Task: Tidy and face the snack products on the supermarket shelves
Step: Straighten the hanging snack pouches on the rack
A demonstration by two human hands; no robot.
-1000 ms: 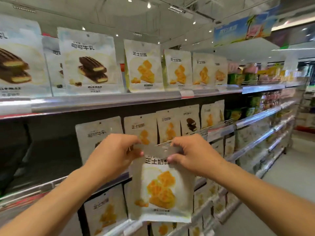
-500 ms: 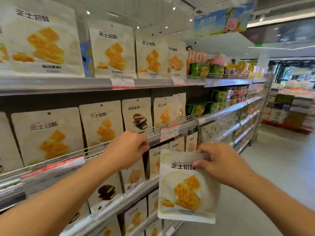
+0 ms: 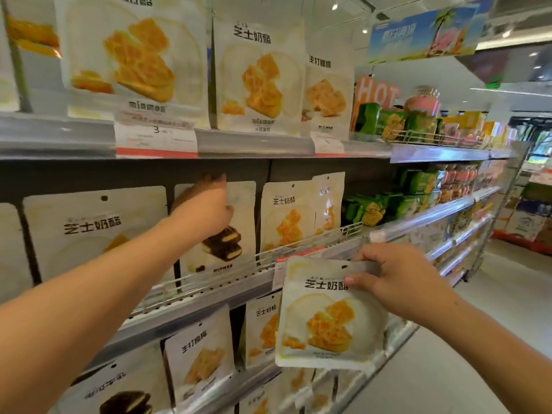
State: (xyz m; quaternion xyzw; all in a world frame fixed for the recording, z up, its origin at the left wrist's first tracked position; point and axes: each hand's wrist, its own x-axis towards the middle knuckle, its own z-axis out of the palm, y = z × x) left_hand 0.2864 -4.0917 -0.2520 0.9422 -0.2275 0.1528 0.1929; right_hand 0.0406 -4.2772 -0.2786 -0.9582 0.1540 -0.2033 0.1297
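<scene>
Cheese snack pouch (image 3: 328, 318) hangs below right hand's (image 3: 397, 282) grip, pinched at its top edge

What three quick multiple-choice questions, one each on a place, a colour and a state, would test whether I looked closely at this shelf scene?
1. Where is the left hand?
A. at the top of the chocolate snack pouch
B. on the floor
C. on the green packs

2. What colour is the snack pictured on the pouch in the right hand?
A. brown
B. yellow-orange
C. pink

3. How is that pouch held?
A. lying on a shelf
B. hanging from a hook
C. pinched near its top

Answers: 1 A, it reaches the pouch's upper edge; 2 B, golden pieces are printed; 3 C, the thumb presses its front.
</scene>
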